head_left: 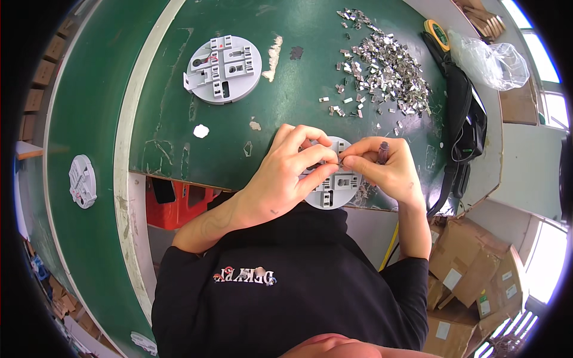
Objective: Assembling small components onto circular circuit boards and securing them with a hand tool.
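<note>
A round light-grey plastic base (330, 198) with moulded slots lies at the near edge of the green bench, partly hidden under my hands. My left hand (292, 167) reaches over its left side, fingers and thumb closed in a pinch. My right hand (385, 173) meets it from the right, thumb and forefinger pinched close to the left fingertips. Whatever small piece sits between the fingertips is too small to make out. A tool with a dark purple handle (383, 153), perhaps a screwdriver, is tucked in my right hand, its handle end pointing away from me.
Another grey base (240, 68) with red and black wires lies at the back left. Small metal clips (391, 71) are heaped at the back right, beside a black bag (465, 113), a yellow tape measure (437, 36) and clear plastic (492, 62). Below the bench is a red bin (179, 209).
</note>
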Available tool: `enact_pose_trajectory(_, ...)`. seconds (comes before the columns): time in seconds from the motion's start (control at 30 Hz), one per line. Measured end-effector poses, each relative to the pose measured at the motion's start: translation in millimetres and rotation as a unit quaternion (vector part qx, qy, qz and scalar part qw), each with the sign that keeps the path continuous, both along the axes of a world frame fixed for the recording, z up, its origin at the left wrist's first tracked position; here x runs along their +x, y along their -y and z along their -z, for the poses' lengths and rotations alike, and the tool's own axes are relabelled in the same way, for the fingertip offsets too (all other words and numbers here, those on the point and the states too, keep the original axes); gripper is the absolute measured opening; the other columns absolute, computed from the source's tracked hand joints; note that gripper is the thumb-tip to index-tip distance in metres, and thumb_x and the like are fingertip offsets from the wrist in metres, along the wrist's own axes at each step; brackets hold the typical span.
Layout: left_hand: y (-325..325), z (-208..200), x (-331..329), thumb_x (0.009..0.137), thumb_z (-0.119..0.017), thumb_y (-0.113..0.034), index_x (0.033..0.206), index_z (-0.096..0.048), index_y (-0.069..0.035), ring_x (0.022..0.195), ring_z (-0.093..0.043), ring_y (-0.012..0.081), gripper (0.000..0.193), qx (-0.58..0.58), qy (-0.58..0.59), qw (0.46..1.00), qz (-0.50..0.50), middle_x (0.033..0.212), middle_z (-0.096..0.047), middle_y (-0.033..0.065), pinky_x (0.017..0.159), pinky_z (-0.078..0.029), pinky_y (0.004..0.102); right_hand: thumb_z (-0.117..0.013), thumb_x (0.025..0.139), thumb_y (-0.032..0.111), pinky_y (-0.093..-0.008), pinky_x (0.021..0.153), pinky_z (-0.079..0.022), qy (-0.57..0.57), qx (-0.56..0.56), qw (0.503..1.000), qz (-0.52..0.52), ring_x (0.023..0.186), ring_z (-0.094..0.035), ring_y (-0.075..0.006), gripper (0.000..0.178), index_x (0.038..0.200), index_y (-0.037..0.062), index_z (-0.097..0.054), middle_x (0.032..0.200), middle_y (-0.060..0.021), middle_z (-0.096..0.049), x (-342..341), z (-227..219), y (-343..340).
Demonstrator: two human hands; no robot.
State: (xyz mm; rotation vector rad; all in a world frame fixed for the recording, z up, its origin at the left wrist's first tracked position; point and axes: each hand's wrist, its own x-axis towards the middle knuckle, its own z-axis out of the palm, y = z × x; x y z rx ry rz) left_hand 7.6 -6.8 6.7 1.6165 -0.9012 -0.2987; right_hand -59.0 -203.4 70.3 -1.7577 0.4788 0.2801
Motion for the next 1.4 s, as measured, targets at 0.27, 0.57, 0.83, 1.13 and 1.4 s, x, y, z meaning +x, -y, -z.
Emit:
enact_pose_trajectory(0.27,-3.7,1.1,-0.7,0.088,-0.070,-0.003,0.098,-0.068,-0.005,0.097,-0.047,0.0191,0.010,0.011,0.008,1.000,-0.003,0.117,-0.058,0.0061,0.081,-0.043,0.0276,-0.075,0.081,-0.001,-0.0196,0.050,-0.033,0.136,-0.162,0.974,-0.079,0.057,-0.046,-0.0068,0.006,0.086,0.0016,-0.074,0.072,-0.0002,-0.064,-5.2,-1.0,-8.3)
enact_pose_trajectory(0.57,-6.7,5.8,-2.9,0.083,-0.071,0.004,0.099,-0.066,-0.003,0.088,-0.051,0.0201,0.018,-0.015,0.102,0.994,-0.042,0.112,-0.057,0.0071,0.071,-0.046,0.0269,-0.073,0.077,-0.007,-0.0232,0.050,-0.039,0.280,-0.320,0.889,-0.171,0.056,-0.051,-0.0132,0.015,0.089,0.0013,-0.072,0.081,-0.0052,-0.068,-9.2,10.4,-18.2)
enact_pose_trajectory(0.83,-8.0,10.4,-4.5,0.079,-0.070,0.007,0.100,-0.066,-0.001,0.089,-0.052,0.0205,0.023,-0.015,0.124,0.991,-0.046,0.111,-0.056,0.0079,0.069,-0.047,0.0269,-0.067,0.072,-0.009,-0.0315,0.053,-0.046,0.307,-0.359,0.850,-0.234,0.058,-0.056,-0.0228,0.027,0.098,0.0001,-0.065,0.084,-0.0094,-0.061,-10.2,11.0,-20.6)
enact_pose_trajectory(1.13,-7.2,13.9,-3.7,0.077,-0.071,0.006,0.102,-0.066,-0.001,0.093,-0.053,0.0229,0.027,-0.020,0.120,0.992,-0.037,0.114,-0.056,0.0100,0.075,-0.049,0.0289,-0.067,0.075,-0.010,-0.0301,0.052,-0.044,0.240,-0.339,0.872,-0.258,0.054,-0.051,-0.0199,0.018,0.090,0.0000,-0.065,0.076,-0.0071,-0.060,-5.1,2.8,-24.0)
enact_pose_trajectory(1.4,-14.5,7.7,-4.5,0.074,-0.082,-0.012,0.125,-0.060,0.001,0.114,-0.051,0.0281,0.057,0.011,0.092,0.996,-0.020,0.134,-0.054,0.0139,0.095,-0.047,0.0367,-0.063,0.094,0.019,-0.0285,0.050,-0.037,0.199,-0.166,0.961,-0.094,0.051,-0.042,-0.0160,0.025,0.074,0.0036,-0.060,0.059,-0.0029,-0.048,5.8,-7.8,-14.9)
